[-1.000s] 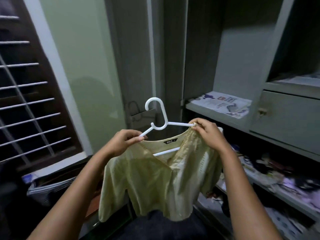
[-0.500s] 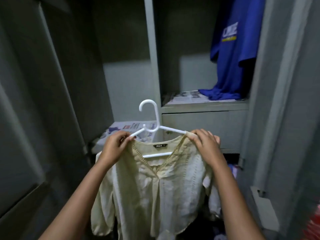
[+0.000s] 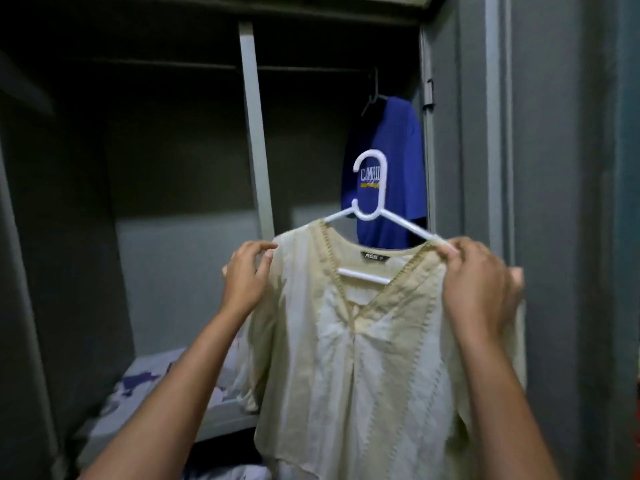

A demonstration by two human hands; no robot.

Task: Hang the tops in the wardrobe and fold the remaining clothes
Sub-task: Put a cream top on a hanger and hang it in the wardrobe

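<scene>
A pale yellow V-neck top (image 3: 353,358) hangs on a white plastic hanger (image 3: 372,199) held up in front of the open wardrobe. My left hand (image 3: 246,275) pinches the top's left shoulder where it lies over the hanger arm. My right hand (image 3: 478,289) grips the right shoulder and the hanger's right arm. The hanger's hook stands well below the dark wardrobe rail (image 3: 311,68). A blue printed T-shirt (image 3: 391,174) hangs from that rail on a dark hanger at the right end.
A grey upright post (image 3: 254,133) splits the wardrobe into two bays. A shelf lined with printed paper (image 3: 149,386) lies low on the left. The grey wardrobe door frame (image 3: 491,133) stands close on the right.
The view has tilted up, bringing the rail into sight. Both hands have raised the top and hanger up and to the right, in front of the blue T-shirt.
</scene>
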